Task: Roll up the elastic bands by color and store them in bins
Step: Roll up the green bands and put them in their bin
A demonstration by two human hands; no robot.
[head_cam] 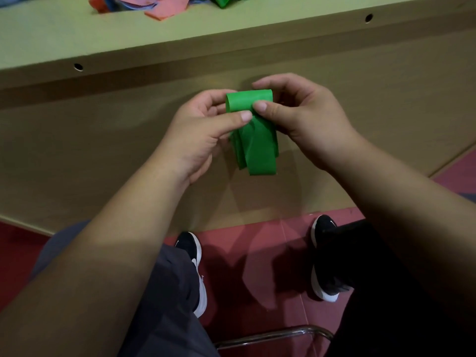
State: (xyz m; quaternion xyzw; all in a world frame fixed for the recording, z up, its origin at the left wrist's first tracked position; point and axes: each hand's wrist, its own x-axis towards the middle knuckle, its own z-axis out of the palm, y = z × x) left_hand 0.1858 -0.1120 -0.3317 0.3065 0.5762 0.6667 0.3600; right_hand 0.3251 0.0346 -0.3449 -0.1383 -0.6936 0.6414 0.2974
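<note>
Green band (pixel 249 101): mid-roll, held in the air before the table (pixel 231 47) front, below its top. Short coil uppermost, loose tail hanging under.

Pink bands (pixel 159 10): on table top, far back, loose and unrolled.

Left hand (pixel 201 135): thumb and curled fingers pinching coil's left side.

Spare green bands (pixel 222 1): on table top, back edge, unrolled.

Right hand (pixel 306 122): thumb pressing coil's front, fingers curled behind.

No bin in sight. Judged early: one roll underway, tail left to wind, heaps waiting, storing not yet begun.
</note>
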